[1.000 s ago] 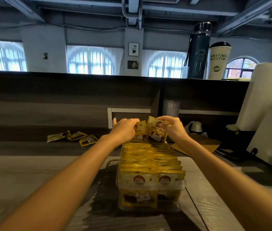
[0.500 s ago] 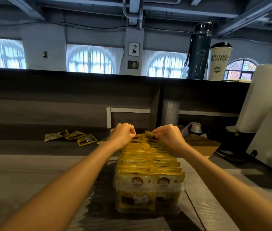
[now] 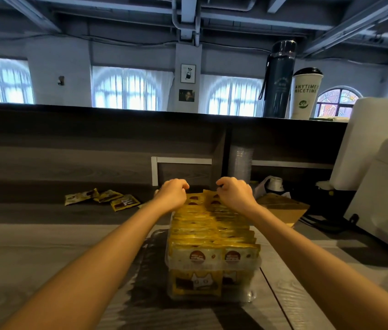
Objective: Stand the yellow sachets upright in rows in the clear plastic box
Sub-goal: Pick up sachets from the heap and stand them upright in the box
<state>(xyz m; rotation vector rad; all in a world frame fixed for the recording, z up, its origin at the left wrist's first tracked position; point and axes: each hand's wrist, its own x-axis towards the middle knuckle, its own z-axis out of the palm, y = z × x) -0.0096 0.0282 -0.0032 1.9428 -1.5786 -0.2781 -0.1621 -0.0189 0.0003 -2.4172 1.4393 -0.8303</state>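
One desk carries one clear plastic box, packed with yellow sachets standing upright in two rows side by side. Two hands reach to its far end: the left hand is curled over the sachet tops, grasp impossible to tell; the right hand pinches a sachet's top edge. Three loose sachets lie on the desk, well left of the box.

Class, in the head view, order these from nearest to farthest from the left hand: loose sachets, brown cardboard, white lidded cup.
1. loose sachets, left of the left hand.
2. brown cardboard, to the right.
3. white lidded cup, high on the far ledge.
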